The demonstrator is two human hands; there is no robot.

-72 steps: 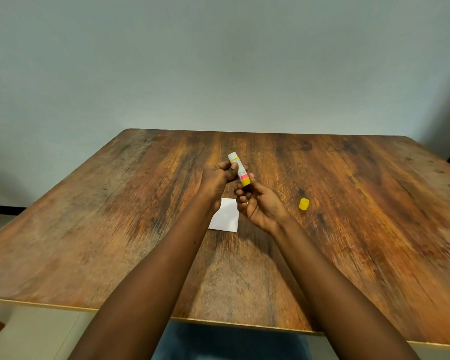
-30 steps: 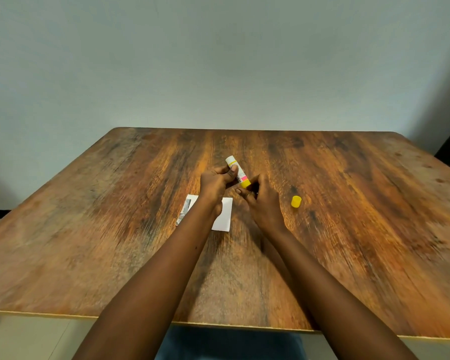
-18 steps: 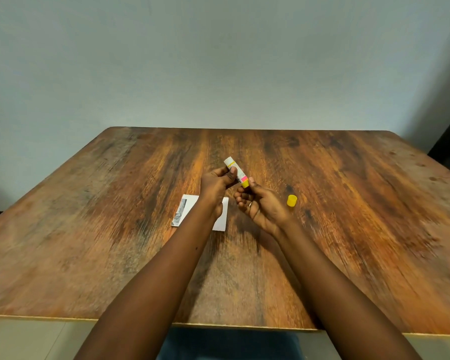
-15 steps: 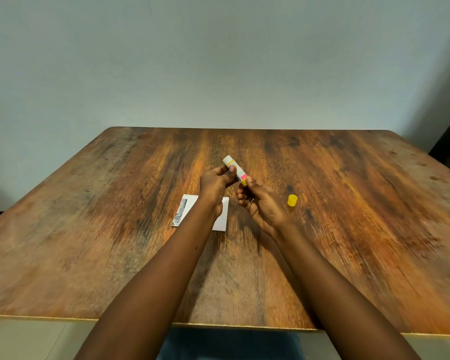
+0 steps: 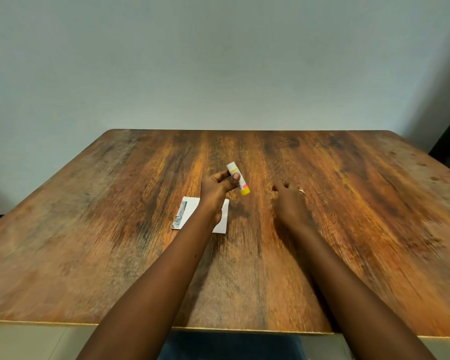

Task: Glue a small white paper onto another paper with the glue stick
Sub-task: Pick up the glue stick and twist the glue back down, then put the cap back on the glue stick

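A pale grey-green plaster wall point(image 5: 218, 61) fills the upper half of the head view, and below it spreads a broad, dark-streaked brown wooden tabletop point(image 5: 115, 255) whose near edge runs across the bottom. Two bare forearms reach forward over that edge. The left hand point(image 5: 215, 189) hangs above the middle of the tabletop with its grip clamped on a small cylindrical glue stick point(image 5: 238, 178), white-bodied with a pink band and a yellow base; thumb and fingers pinch the tube around its middle, so it tilts with the white end up and away and the yellow base down toward the right. The right hand point(image 5: 290, 201) is well apart from the stick, blurred, back upward, low over the wood to the right; its grip is loosely apart, the fingers pointing away, though whether anything lies beneath them cannot be told. A thin pale ring point(image 5: 301, 190) shows on one finger. Flat on the tabletop, partly hidden under the left wrist, lies a small white rectangular paper point(image 5: 222, 219), and at its left edge a narrower paper strip with grey printing point(image 5: 181, 214), the two touching or overlapping.
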